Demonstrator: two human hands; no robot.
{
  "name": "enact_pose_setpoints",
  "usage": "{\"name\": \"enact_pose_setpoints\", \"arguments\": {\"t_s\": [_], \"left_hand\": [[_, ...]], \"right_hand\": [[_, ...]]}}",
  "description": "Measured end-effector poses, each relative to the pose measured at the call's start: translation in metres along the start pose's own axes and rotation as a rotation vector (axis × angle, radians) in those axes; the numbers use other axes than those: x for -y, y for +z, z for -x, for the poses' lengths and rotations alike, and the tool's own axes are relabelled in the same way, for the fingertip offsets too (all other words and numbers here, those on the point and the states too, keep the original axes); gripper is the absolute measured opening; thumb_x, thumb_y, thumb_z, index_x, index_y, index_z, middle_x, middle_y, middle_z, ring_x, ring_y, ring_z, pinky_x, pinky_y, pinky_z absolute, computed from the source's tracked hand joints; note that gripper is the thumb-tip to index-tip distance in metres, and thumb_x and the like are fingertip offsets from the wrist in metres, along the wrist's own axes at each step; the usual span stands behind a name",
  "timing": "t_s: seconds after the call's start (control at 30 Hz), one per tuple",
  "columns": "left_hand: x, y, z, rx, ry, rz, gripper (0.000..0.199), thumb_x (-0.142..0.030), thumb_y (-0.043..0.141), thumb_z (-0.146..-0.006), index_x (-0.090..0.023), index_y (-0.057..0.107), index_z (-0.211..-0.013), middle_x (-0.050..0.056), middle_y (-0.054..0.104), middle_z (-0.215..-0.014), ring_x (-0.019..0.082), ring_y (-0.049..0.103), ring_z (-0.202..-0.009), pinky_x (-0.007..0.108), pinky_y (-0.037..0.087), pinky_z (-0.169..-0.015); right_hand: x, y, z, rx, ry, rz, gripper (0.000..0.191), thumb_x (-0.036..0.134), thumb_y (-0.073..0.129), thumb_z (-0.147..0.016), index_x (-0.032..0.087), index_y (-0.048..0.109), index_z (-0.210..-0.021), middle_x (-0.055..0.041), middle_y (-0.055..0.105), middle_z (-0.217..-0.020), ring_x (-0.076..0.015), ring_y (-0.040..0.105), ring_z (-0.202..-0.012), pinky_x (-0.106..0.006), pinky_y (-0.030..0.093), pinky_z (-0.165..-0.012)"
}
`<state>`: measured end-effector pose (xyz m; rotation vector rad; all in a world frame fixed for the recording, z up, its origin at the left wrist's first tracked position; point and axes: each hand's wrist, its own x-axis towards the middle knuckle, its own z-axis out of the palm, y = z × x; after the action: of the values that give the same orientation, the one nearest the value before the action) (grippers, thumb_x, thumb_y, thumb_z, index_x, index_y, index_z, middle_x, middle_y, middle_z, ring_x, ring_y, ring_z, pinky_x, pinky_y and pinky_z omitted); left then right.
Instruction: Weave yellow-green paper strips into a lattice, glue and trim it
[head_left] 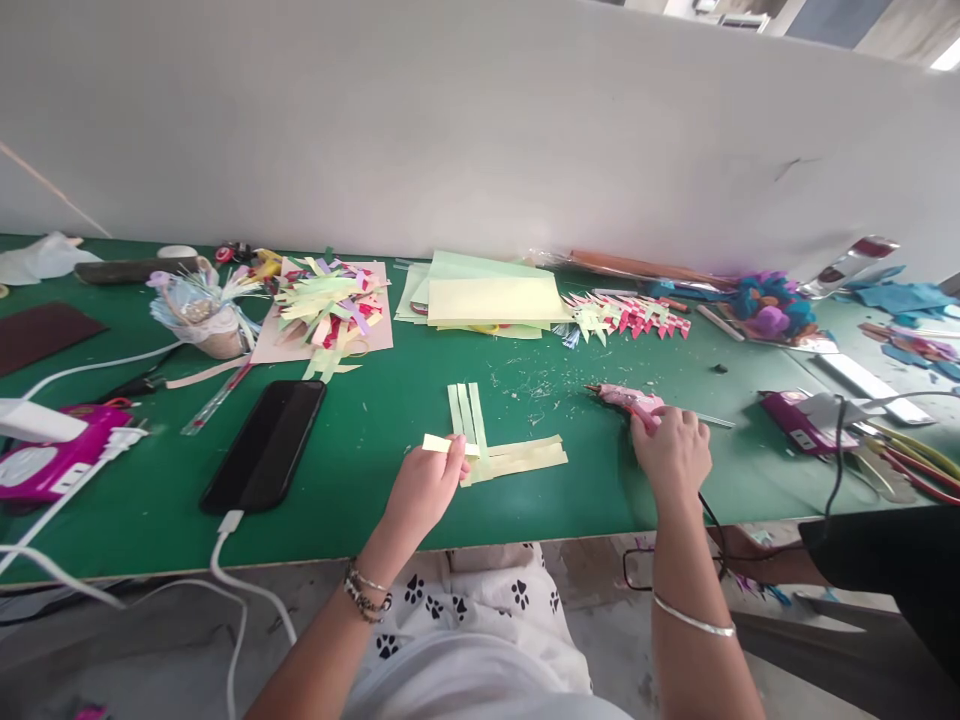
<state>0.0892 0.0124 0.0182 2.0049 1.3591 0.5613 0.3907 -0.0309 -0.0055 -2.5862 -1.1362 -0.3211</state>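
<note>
My left hand (426,488) is closed in a pinch on a short pale-yellow paper strip (436,444), near the front of the green table. Partly under those fingers lie crossed paper strips (529,457): pale green ones point away from me and yellowish ones run off to the right. Off to the right, my right hand (676,455) is wrapped around the handle of a pink glue gun (624,397). The gun's nozzle points left, and a clear glue stick (714,420) shows behind it. Thin glue threads and scraps lie beyond the crossed strips.
A black phone (264,450) with a white cable lies left. Behind are a pile of coloured strips (334,300), paper sheets (491,298) and folded paper chains (637,315). Magenta power strips (56,470) flank the work area; pliers (919,450) and another person's arm (787,565) are right.
</note>
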Motion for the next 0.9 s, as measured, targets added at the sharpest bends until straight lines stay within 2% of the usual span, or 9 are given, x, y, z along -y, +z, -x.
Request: {"name": "enact_pose_setpoints", "arguments": {"t_s": [0.07,0.17,0.27,0.37,0.53,0.63,0.73,0.83,0.9], "left_hand": [[0.002,0.000,0.001,0.006,-0.004,0.036,0.045,-0.039,0.024,-0.092,-0.017,0.056,-0.070,0.003,0.066,-0.064,0.015,0.063,-0.061,0.026,0.047,-0.062],[0.004,0.000,0.003,0.017,-0.001,0.069,0.044,-0.039,0.023,-0.092,-0.017,0.055,-0.072,0.003,0.065,-0.065,0.015,0.062,-0.061,0.025,0.047,-0.060],[0.007,0.000,0.004,0.047,-0.003,0.132,0.041,-0.039,0.023,-0.093,-0.018,0.056,-0.080,0.002,0.064,-0.067,0.014,0.061,-0.062,0.024,0.047,-0.057],[0.010,-0.001,0.005,0.064,-0.010,0.191,0.040,-0.040,0.022,-0.093,-0.018,0.056,-0.089,0.002,0.062,-0.070,0.014,0.060,-0.063,0.023,0.046,-0.057],[0.011,-0.005,0.003,0.101,-0.029,0.244,0.039,-0.041,0.023,-0.091,-0.018,0.055,-0.093,0.002,0.060,-0.071,0.014,0.059,-0.063,0.024,0.045,-0.057],[0.011,-0.005,0.003,0.100,-0.041,0.268,0.039,-0.041,0.023,-0.091,-0.018,0.053,-0.096,0.002,0.059,-0.071,0.015,0.059,-0.065,0.025,0.045,-0.058],[0.013,-0.003,0.005,0.096,-0.060,0.296,0.039,-0.042,0.022,-0.092,-0.018,0.053,-0.097,0.003,0.059,-0.070,0.015,0.059,-0.065,0.026,0.044,-0.058],[0.017,0.000,0.006,0.080,-0.053,0.306,0.040,-0.043,0.023,-0.092,-0.018,0.053,-0.097,0.003,0.060,-0.070,0.016,0.059,-0.065,0.026,0.044,-0.059],[0.019,0.001,0.007,0.071,-0.045,0.309,0.041,-0.044,0.023,-0.092,-0.018,0.053,-0.098,0.003,0.060,-0.070,0.016,0.059,-0.065,0.026,0.044,-0.059]], "right_hand": [[-0.005,0.006,-0.007,0.018,0.036,-0.042,0.041,0.046,0.042,-0.079,0.012,0.055,-0.099,-0.0185,0.056,-0.097,-0.0325,0.048,-0.095,-0.039,0.039,-0.070],[-0.015,0.011,-0.011,0.127,0.079,-0.053,0.047,0.049,0.043,-0.078,0.010,0.052,-0.103,-0.0179,0.058,-0.093,-0.0308,0.053,-0.088,-0.038,0.040,-0.071],[-0.024,0.013,-0.009,0.186,0.026,-0.018,0.040,0.042,0.039,-0.082,0.011,0.054,-0.102,-0.0173,0.059,-0.096,-0.0301,0.054,-0.089,-0.037,0.040,-0.073],[-0.027,0.012,-0.005,0.191,-0.054,-0.003,0.037,0.036,0.033,-0.086,0.011,0.054,-0.101,-0.0182,0.059,-0.100,-0.0299,0.053,-0.094,-0.036,0.039,-0.073],[-0.016,0.000,0.006,0.176,0.016,-0.023,0.036,0.036,0.027,-0.089,0.013,0.051,-0.104,-0.0153,0.060,-0.100,-0.0264,0.056,-0.083,-0.033,0.037,-0.063],[-0.008,-0.011,0.013,0.088,0.033,-0.099,0.039,0.037,0.023,-0.090,0.013,0.051,-0.104,-0.0144,0.061,-0.093,-0.0259,0.056,-0.080,-0.032,0.036,-0.061],[0.002,-0.023,0.021,0.030,-0.101,-0.227,0.040,0.043,0.028,-0.088,0.014,0.051,-0.102,-0.0127,0.061,-0.091,-0.0247,0.056,-0.081,-0.031,0.038,-0.061],[0.017,-0.031,0.038,0.096,-0.300,-0.275,0.047,0.055,0.042,-0.081,0.016,0.050,-0.105,-0.0104,0.059,-0.092,-0.0225,0.056,-0.079,-0.028,0.039,-0.056],[0.028,-0.033,0.051,0.148,-0.370,-0.230,0.051,0.057,0.044,-0.079,0.017,0.048,-0.109,-0.0091,0.059,-0.095,-0.0203,0.057,-0.074,-0.026,0.037,-0.049]]}}
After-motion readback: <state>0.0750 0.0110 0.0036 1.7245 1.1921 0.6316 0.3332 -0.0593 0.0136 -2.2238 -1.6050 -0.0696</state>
